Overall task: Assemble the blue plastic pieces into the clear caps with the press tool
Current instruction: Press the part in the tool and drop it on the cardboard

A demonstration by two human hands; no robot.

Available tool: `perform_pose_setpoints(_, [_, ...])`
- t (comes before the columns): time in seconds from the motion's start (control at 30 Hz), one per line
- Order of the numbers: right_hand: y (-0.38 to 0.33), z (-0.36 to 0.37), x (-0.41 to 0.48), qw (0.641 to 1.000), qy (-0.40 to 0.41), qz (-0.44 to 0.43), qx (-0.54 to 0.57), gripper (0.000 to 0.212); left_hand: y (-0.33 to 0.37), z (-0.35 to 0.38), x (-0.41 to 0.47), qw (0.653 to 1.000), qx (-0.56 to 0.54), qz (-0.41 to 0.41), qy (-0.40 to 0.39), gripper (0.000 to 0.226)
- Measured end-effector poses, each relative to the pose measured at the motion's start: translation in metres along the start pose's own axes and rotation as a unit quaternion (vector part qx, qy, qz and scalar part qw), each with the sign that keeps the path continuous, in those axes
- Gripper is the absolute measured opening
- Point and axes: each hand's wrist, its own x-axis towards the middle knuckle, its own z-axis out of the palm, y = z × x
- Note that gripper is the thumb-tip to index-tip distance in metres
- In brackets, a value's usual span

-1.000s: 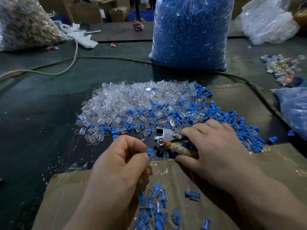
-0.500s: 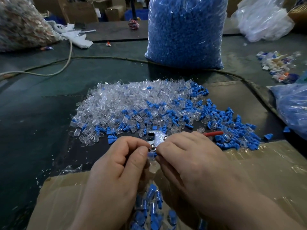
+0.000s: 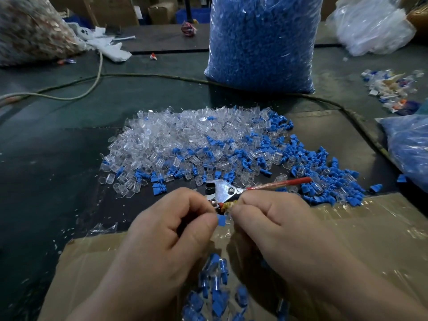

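- My left hand (image 3: 166,228) has thumb and forefinger curled together, pinching a blue piece (image 3: 221,220) by one end;
- my right hand (image 3: 273,224) is wrapped round the lower handle of the press tool (image 3: 223,192), its fingertips just beside a clear cap (image 3: 228,217) that touches the blue piece; the tool's red handle points off to the right;
- nearer me, capped blue pieces (image 3: 215,290) lie on taped cardboard (image 3: 370,228);
- beyond the tool, a heap of clear caps (image 3: 180,137) mixes with loose blue pieces (image 3: 328,184) on the dark counter (image 3: 46,170);
- further back stands a full bag of blue pieces (image 3: 261,42).
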Motion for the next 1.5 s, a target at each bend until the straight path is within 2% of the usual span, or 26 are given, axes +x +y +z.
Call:
perform_pose_setpoints(0.1, [0.002,-0.003,-0.001,0.973,0.065,-0.07,-0.208,0.036,-0.001,-0.005,0.001,0.996,0.078,-0.04,-0.008,0.015])
perform_pose_setpoints(0.27, [0.008,0.002,0.004,0.945,0.029,-0.1,-0.31,0.046,0.0,0.005,0.0,0.981,0.179,-0.001,-0.074,0.031])
perform_pose_setpoints(0.37, [0.001,0.006,0.005,0.926,0.001,-0.115,-0.359,0.024,0.002,0.007,-0.001,0.973,0.192,0.044,-0.121,0.028])
perform_pose_setpoints(0.4, [0.0,0.007,0.007,0.919,-0.01,-0.125,-0.373,0.023,0.002,0.008,-0.001,0.972,0.189,0.052,-0.128,0.028])
perform_pose_setpoints(0.47, [0.001,0.009,0.009,0.911,-0.034,-0.135,-0.388,0.031,0.001,0.007,0.0,0.98,0.17,0.034,-0.098,0.026])
perform_pose_setpoints(0.53, [0.001,0.01,0.009,0.91,-0.027,-0.145,-0.388,0.031,-0.006,0.003,0.003,0.982,0.187,-0.003,0.005,0.024])
perform_pose_setpoints(0.6, [0.004,0.013,0.008,0.909,-0.021,-0.15,-0.387,0.03,-0.014,-0.004,0.007,0.961,0.256,-0.065,0.086,0.029])
perform_pose_setpoints(0.67, [0.005,0.015,0.007,0.91,-0.031,-0.145,-0.386,0.031,-0.023,-0.008,0.011,0.934,0.324,-0.13,0.081,0.042])
perform_pose_setpoints(0.73, [0.004,0.015,0.008,0.913,-0.039,-0.141,-0.381,0.026,-0.026,-0.007,0.013,0.918,0.368,-0.145,0.027,0.045])
perform_pose_setpoints(0.8, [0.004,0.014,0.008,0.917,-0.04,-0.141,-0.372,0.018,-0.028,-0.004,0.014,0.919,0.371,-0.133,0.0,0.037])
perform_pose_setpoints(0.93, [0.004,0.012,0.004,0.928,-0.05,-0.136,-0.344,0.014,-0.028,-0.003,0.013,0.935,0.338,-0.108,0.012,0.017])
perform_pose_setpoints(1.03, [0.006,0.012,0.003,0.948,-0.014,-0.139,-0.285,0.005,-0.026,-0.002,0.011,0.945,0.308,-0.107,0.011,0.012])
perform_pose_setpoints(1.13, [0.006,0.008,0.001,0.972,0.043,-0.126,-0.192,0.017,-0.022,0.001,0.011,0.955,0.276,-0.107,0.024,0.008])
perform_pose_setpoints(1.2, [0.007,0.006,0.001,0.984,0.075,-0.109,-0.117,0.017,-0.019,0.003,0.01,0.967,0.223,-0.107,0.063,0.01])
perform_pose_setpoints(1.27, [0.008,0.004,0.002,0.992,0.101,-0.074,-0.005,0.01,-0.014,0.006,0.008,0.977,0.144,-0.109,0.109,0.012])
perform_pose_setpoints(1.3, [0.008,0.002,0.003,0.991,0.088,-0.04,0.096,0.007,-0.011,0.008,0.006,0.981,0.102,-0.111,0.12,0.014])
perform_pose_setpoints(1.33, [0.007,0.001,0.004,0.974,0.055,-0.007,0.219,0.014,-0.009,0.01,0.005,0.985,0.062,-0.11,0.119,0.018])
perform_pose_setpoints(1.4, [0.007,0.0,0.006,0.914,-0.009,0.05,0.403,0.02,-0.006,0.013,0.003,0.989,-0.01,-0.108,0.099,0.029])
perform_pose_setpoints(1.5, [0.007,0.002,0.007,0.859,-0.041,0.08,0.504,0.016,-0.006,0.015,0.002,0.984,-0.095,-0.124,0.083,0.035])
